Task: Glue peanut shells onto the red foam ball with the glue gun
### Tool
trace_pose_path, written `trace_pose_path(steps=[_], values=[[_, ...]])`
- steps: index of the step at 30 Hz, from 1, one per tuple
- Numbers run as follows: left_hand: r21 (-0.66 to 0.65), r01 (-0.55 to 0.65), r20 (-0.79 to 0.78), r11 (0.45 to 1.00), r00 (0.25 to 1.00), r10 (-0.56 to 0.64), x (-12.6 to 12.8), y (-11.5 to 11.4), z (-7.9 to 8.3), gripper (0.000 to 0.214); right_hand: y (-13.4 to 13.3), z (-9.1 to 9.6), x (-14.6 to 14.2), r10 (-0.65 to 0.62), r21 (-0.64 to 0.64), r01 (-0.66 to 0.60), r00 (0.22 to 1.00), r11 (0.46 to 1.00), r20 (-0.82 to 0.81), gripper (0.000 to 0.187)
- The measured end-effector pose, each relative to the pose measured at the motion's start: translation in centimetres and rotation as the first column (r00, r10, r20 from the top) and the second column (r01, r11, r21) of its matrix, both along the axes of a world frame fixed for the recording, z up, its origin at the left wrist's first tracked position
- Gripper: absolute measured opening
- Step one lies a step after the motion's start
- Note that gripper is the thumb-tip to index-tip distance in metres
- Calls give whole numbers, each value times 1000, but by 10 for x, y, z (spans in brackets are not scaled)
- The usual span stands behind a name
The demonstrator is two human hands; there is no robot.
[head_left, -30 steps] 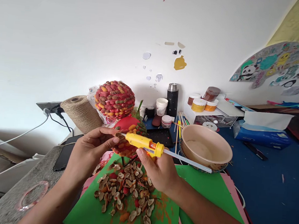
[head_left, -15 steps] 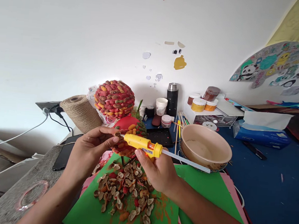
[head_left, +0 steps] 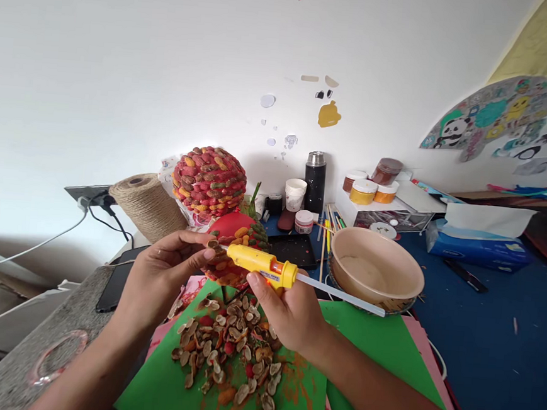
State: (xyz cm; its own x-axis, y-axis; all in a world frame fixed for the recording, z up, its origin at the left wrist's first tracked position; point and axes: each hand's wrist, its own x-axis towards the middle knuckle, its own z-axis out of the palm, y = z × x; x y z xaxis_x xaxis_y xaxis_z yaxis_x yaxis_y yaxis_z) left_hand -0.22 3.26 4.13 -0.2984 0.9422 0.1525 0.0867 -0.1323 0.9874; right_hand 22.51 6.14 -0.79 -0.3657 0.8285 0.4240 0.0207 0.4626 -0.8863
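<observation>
My right hand [head_left: 288, 310] grips a yellow hot glue gun [head_left: 250, 260], a clear glue stick [head_left: 339, 295] jutting from its back end. Its nozzle points left, at a peanut shell [head_left: 214, 248] pinched between the thumb and fingers of my left hand [head_left: 164, 266]. Whether nozzle and shell touch I cannot tell. Behind the gun stands a red ball [head_left: 232, 224] partly covered with orange, green and red painted peanut shells; the gun hides part of it. Below my hands, many loose peanut shells [head_left: 230, 334] lie heaped on green paper [head_left: 160, 373].
Behind on the left are a shell-covered ball [head_left: 209, 181] and a twine spool [head_left: 148, 204]. A beige basin [head_left: 377, 264] stands right of my right hand. Farther back are a black thermos [head_left: 315, 183], paper cups [head_left: 295, 195], paint jars [head_left: 363, 192] and a tissue pack [head_left: 479, 240].
My left hand has shifted slightly left with the peanut shell, away from the nozzle. The right hand and the glue gun have stayed in place.
</observation>
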Motion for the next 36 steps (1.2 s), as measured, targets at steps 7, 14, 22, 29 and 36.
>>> trace_pose_path(steps=[7,14,22,29,36], values=[[12,-17,-32,1000,999,17,-1,0,-1,43,0,-1,1,-11,17,10,1000,1000,25,46],[11,-24,-38,1000,999,24,-1,0,-1,41,0,-2,1,4,-4,-4,1000,1000,4,44],[12,-29,-30,1000,999,30,-1,-1,0,41,1,-1,1,1,9,-1,1000,1000,-8,41],[22,-48,-62,999,997,50,0,-2,3,42,1,-1,1,2,5,-2,1000,1000,5,44],[23,-56,-76,998,995,58,0,-2,4,44,1,-3,1,-5,18,5,1000,1000,6,42]])
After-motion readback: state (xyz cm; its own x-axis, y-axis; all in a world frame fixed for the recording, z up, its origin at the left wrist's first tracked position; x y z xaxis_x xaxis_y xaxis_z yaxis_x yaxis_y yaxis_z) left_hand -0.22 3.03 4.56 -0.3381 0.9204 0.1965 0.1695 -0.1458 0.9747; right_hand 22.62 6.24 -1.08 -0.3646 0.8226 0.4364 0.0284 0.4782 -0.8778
